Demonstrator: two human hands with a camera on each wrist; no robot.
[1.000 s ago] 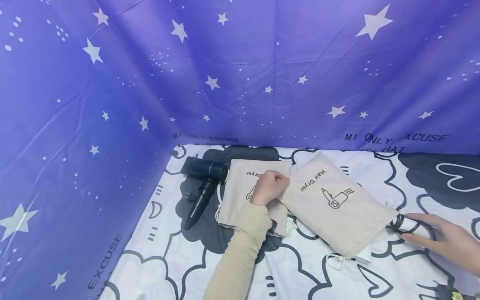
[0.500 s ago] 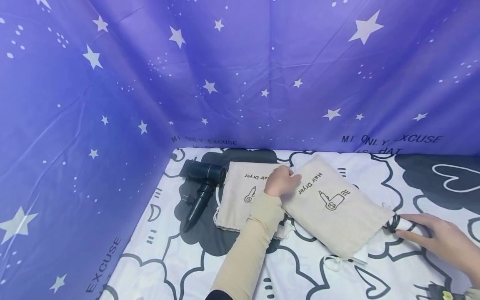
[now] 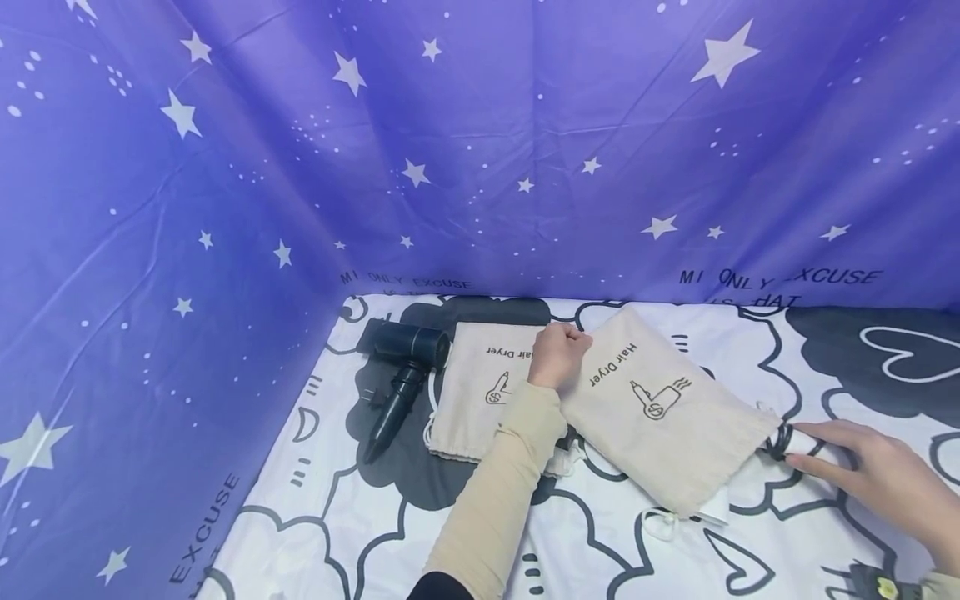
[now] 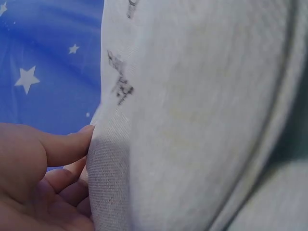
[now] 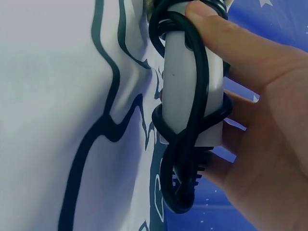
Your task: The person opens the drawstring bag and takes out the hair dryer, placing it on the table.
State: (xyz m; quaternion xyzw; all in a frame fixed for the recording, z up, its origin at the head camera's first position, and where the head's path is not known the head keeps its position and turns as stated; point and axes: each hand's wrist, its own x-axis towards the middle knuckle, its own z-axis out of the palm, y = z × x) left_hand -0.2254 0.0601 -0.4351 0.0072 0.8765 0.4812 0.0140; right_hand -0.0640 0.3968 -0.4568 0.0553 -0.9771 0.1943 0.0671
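A cream drawstring bag (image 3: 667, 450) printed "Hair Dryer" lies slanted on the cloth. My left hand (image 3: 557, 354) pinches its left edge between thumb and fingers, and the left wrist view shows the fabric (image 4: 192, 106) close up. At the bag's other end, a white hair dryer handle (image 5: 180, 91) wound with black cord (image 5: 202, 82) sticks out. My right hand (image 3: 873, 467) grips this handle, with the thumb over its top and fingers behind it. The rest of that hair dryer is hidden. Beneath my left forearm, a second cream bag (image 3: 468, 417) lies flat, partly covered.
A dark hair dryer (image 3: 408, 342) lies to the left of the second bag. Under everything spreads a white cloth (image 3: 337, 533) with black cartoon drawings. A purple star-patterned curtain (image 3: 465, 108) encloses the back and left. A dark item with a yellow spot (image 3: 885, 583) shows at lower right.
My left hand has moved a little right, from over the second bag onto the slanted bag's edge, and its fingers have closed on it. My right hand keeps its grip. The head view has shifted slightly.
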